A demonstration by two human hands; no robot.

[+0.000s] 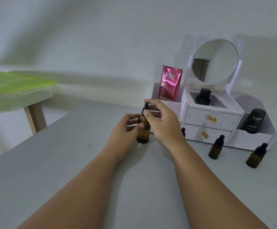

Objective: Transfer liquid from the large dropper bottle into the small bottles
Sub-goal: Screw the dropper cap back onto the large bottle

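The large dropper bottle [143, 134] is stood upright on the grey bench [68, 154], near its middle. It is steadied by the left hand [126, 128], whose grip is curled round the amber body with the thumb in front. The black dropper cap [146, 108] is pinched between thumb and forefinger of the right hand [162, 123], the other fingers being loosely spread.

The step in hand is judged to be the opening of the bottle. The cap appears seated on the neck, though the joint is partly hidden by fingers and it cannot be told whether it is loosened.

One small bottle [216, 147] and a second small bottle [256, 156] are stood well apart to the right, in front of a white drawer organiser [212, 119], both capped. What may be a third bottle [183, 131] is glimpsed just behind the right wrist.

Next, the cap would need to be unscrewed and drawn straight up while the body is held still. A small bottle must also be uncapped before liquid can be received.
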